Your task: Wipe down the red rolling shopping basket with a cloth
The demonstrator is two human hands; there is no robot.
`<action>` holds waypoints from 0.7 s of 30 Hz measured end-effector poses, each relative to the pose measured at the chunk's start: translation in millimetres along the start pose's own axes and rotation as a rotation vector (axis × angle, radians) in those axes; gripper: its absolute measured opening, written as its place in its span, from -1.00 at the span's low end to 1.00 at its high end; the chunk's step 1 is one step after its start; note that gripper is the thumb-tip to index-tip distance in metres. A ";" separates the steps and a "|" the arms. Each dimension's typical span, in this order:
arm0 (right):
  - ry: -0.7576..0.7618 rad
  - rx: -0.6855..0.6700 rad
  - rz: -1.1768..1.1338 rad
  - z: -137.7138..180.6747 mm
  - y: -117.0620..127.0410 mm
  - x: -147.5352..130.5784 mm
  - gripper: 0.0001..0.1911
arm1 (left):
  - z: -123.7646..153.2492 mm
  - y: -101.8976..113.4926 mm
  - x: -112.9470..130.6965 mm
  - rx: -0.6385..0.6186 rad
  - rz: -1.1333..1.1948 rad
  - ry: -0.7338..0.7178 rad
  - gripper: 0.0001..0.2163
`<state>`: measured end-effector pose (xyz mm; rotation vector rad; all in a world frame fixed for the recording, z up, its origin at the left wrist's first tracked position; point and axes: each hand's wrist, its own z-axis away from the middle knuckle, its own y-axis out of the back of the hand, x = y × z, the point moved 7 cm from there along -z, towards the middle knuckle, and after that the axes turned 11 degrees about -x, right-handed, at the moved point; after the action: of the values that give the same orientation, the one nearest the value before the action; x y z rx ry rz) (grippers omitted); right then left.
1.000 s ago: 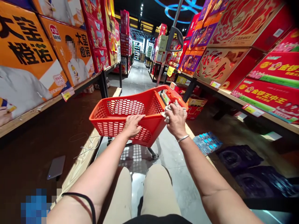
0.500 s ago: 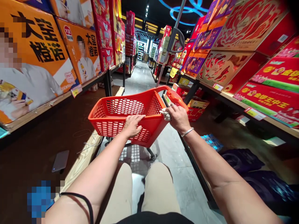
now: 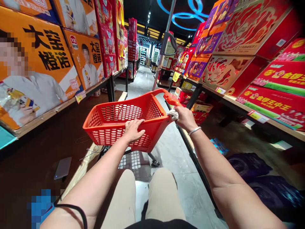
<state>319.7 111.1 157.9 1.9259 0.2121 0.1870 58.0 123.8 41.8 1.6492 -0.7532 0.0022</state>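
A red plastic shopping cart with a perforated basket stands crosswise in the aisle before my knees. My left hand grips its near rim, fingers laid over the edge and the thumb on the outer wall. My right hand is closed around a crumpled greyish-white cloth, at the cart's right end beside the red handle. The cloth bulges out on the left side of the fist, touching or nearly touching the cart frame. Part of the handle is hidden behind my right hand.
Orange drink cartons fill the left shelf. Red and gold gift boxes stack up on the right shelf. A metal pole rises behind the cart. A flat grey device lies low at left, and dark purple packs lie low at right.
The cart has shifted slightly left in view, with my left hand still on its rim. My right hand and the cloth have moved a little right relative to the cart.
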 end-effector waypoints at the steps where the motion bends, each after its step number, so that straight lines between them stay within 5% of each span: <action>1: 0.049 -0.029 0.029 -1.4 -1.9 -10.2 -0.81 | -3.1 -0.1 3.4 -0.001 0.012 0.015 -0.53; 7: 0.326 -0.147 0.168 1.6 -26.9 -96.3 -0.69 | -24.3 -11.9 45.5 0.033 0.011 -0.028 -0.51; 10: 0.352 -0.161 0.170 4.4 -32.8 -106.5 -0.68 | -28.0 -17.0 48.2 0.046 0.020 -0.028 -0.53; 14: 0.315 -0.108 0.098 7.7 -12.5 -57.0 -0.71 | -28.8 -19.6 38.6 -0.005 0.050 -0.089 -0.46; 18: 0.090 -0.008 0.085 12.5 16.0 15.4 -0.68 | -30.7 -19.4 33.3 -0.048 0.080 -0.100 -0.42; 21: -0.024 0.014 0.099 17.4 18.1 24.8 -0.68 | -29.6 -20.9 40.7 -0.070 0.097 -0.136 -0.39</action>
<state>348.8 94.9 169.4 1.9533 0.1022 0.2280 111.8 131.5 47.0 1.5566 -0.9261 -0.0671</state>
